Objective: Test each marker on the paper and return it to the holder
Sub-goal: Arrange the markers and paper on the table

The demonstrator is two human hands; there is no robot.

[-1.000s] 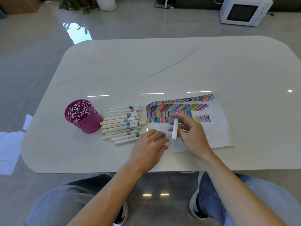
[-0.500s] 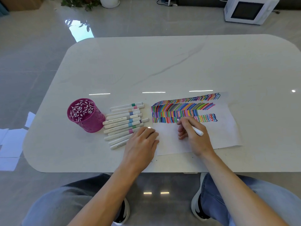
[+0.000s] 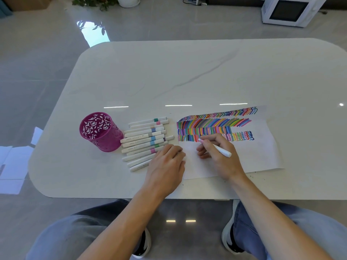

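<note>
- The white marker (image 3: 217, 148), pink-tipped, sits just right of the frame's centre. Its tip is on the paper (image 3: 259, 156) at the lowest row of colour strokes.
- The right hand (image 3: 223, 160) holds it in a writing grip, fingers (image 3: 202, 151) curled round the barrel. A second ago the same hand held the marker upright and off the sheet, so the test stroke is probably just starting.
- The left hand (image 3: 166, 166) lies flat with relaxed fingers on the paper's left edge, as before, and grips nothing I can see.
- Left of it, a row of markers (image 3: 142, 141) lies on the surface (image 3: 187, 76), touching the magenta holder (image 3: 99, 132) at centre-left.
- No marker shows in the holder, so I judge that most returns are still to come.
</note>
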